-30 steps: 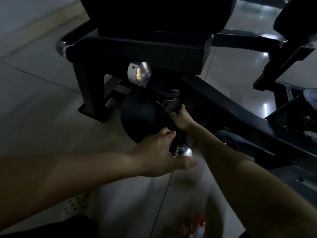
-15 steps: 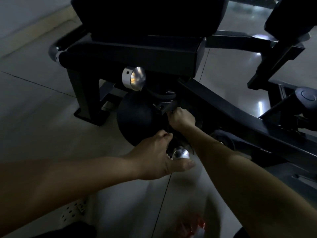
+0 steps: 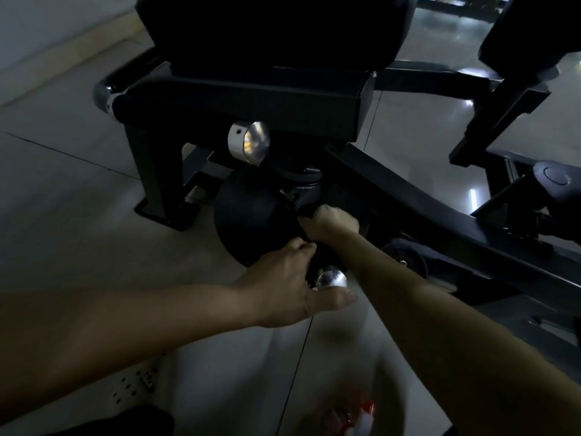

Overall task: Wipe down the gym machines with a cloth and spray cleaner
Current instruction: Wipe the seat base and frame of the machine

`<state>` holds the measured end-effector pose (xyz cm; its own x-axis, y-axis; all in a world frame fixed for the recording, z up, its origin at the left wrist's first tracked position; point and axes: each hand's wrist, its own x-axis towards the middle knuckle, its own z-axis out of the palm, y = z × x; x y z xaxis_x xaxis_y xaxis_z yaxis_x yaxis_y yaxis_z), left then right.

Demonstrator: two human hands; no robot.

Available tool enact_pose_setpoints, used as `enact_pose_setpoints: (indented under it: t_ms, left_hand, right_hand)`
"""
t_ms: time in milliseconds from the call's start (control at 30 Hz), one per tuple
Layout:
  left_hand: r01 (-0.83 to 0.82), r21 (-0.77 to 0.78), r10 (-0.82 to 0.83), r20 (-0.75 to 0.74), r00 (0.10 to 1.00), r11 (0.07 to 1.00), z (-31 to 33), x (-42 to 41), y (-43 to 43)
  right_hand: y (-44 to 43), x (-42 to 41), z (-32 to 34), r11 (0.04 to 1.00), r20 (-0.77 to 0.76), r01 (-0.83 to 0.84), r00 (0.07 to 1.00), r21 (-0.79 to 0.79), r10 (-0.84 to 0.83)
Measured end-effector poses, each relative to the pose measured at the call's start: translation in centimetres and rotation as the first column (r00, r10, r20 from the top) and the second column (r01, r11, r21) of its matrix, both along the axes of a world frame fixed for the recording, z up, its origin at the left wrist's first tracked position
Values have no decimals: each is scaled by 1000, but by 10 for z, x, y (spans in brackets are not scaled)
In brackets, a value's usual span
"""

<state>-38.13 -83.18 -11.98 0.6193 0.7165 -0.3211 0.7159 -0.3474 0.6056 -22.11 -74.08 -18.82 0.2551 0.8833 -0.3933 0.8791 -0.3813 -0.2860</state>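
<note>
1. Left hand: I've got it wrapped around the chrome-capped handle. The fingers are curled over the dark grip and the thumb is tucked under the shiny end cap.
2. Right hand: it's balled into a fist, reaching further in than the left and low on the gym machine.
3. There's a dark wad sticking out of that fist. I think it's the cloth, but it's black on black in this light, so don't quote me.
4. The cloth is pressed against the pivot hardware, between the round black roller pad and the long frame beam that runs off to the right.
5. Above the hands a chrome knob pokes out from under the machine's boxy black body, with the seat pad on top of that.
6. At the bottom edge there's a blurry red and white thing near my right forearm. It's too smeared for me to say what it is.
7. A white power strip lies on the tiled floor, under my left forearm.
8. The two hands are close together but not touching. The right wrist crosses just above the left knuckles.
</note>
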Motion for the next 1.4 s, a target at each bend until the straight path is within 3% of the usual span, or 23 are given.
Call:
enact_pose_setpoints:
  t_ms: [33, 100, 200, 267, 333, 433, 500, 567, 667, 733, 867, 1033, 1100, 1167, 1233, 1400]
  left_hand:
    - [2, 0, -2, 2, 1000, 1000, 0, 0, -1]
    - [0, 16, -1, 6, 1000, 1000, -1, 0, 0]
    - [-11, 2, 11, -19, 1000, 1000, 0, 0, 0]
    - [-19, -2, 19, -10, 1000, 1000, 1, 0, -1]
    - [-21, -22, 21, 2, 1000, 1000, 3, 1, -2]
    - [-15, -12, 14, -25, 1000, 1000, 4, 0, -1]
    - [-7, -7, 7, -19, 1000, 1000, 1, -1, -2]
    - [4, 17, -4, -6, 1000, 1000, -2, -1, -1]
    - [-5, 15, 5, -10, 1000, 1000, -6, -1, 0]
    - [-4, 15, 4, -15, 1000, 1000, -5, -1, 0]
    - [-7, 6, 7, -11, 1000, 1000, 1, 0, 0]
    - [-4, 21, 3, 15, 1000, 1000, 0, -1, 0]
    - [-4, 30, 3, 18, 1000, 1000, 0, -1, 0]
    - [10, 40, -10, -3, 1000, 999, 0, -1, 0]
    - [19, 37, -18, -5, 1000, 999, 0, -1, 2]
    - [49, 52, -48, -11, 999, 997, -4, -5, 7]
  right_hand:
    - [-2, -2, -1, 996, 36, 9, 999, 83, -12]
    - [-3, 2, -4, 994, -49, 29, 999, 109, -24]
    - [-9, 16, 1, 990, -275, -12, 961, -144, -28]
    - [-13, 19, 12, 945, -404, -26, 908, -327, -115]
    - [-6, 19, 14, 945, -356, -46, 931, -325, -77]
    - [5, 7, 9, 997, -94, -34, 995, -72, 27]
    - [2, 1, 5, 996, 14, -8, 1000, 88, 7]
    - [-1, 2, -2, 991, -37, 26, 999, 130, -21]
    - [-4, 10, 2, 1000, -161, 7, 987, -25, -11]
    - [-10, 13, 7, 990, -312, 3, 949, -141, -47]
    - [-19, 21, 4, 970, -449, 40, 881, -241, -148]
    - [-44, 27, -21, 938, -690, 284, 640, -197, -339]
    - [-40, 26, -25, 950, -652, 297, 701, -100, -288]
    - [-22, 23, -23, 984, -509, 174, 850, 30, -135]
    - [-5, 15, -20, 995, -359, 80, 932, 66, -51]
    - [0, 11, -16, 984, -323, 91, 946, 155, -37]
